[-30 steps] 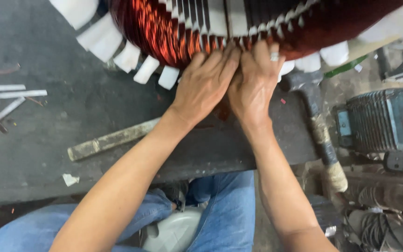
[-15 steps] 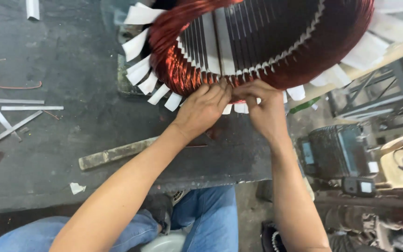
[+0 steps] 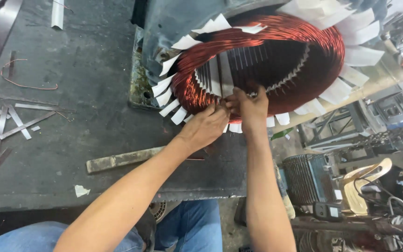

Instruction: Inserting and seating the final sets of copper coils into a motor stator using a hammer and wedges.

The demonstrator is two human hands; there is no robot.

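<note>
Fingertips of the left hand (image 3: 207, 127) and right hand (image 3: 253, 108) pinch together at the lower inner rim of the big round stator wound with glossy red-copper wire (image 3: 257, 65), seemingly tucking a strand or slot paper. White paper insulation tabs (image 3: 169, 107) fan around the winding. Below the stator lies a worn flat metal bar (image 3: 122, 159) on the dark steel bench (image 3: 71, 140).

Your hands (image 3: 232, 116) are working tight against the copper winding (image 3: 197, 88), with white paper strips (image 3: 171, 105) crowding the left. The worktop (image 3: 94, 126) is lying open between the metal bar (image 3: 122, 159) and flat metal strips (image 3: 17, 119).
</note>
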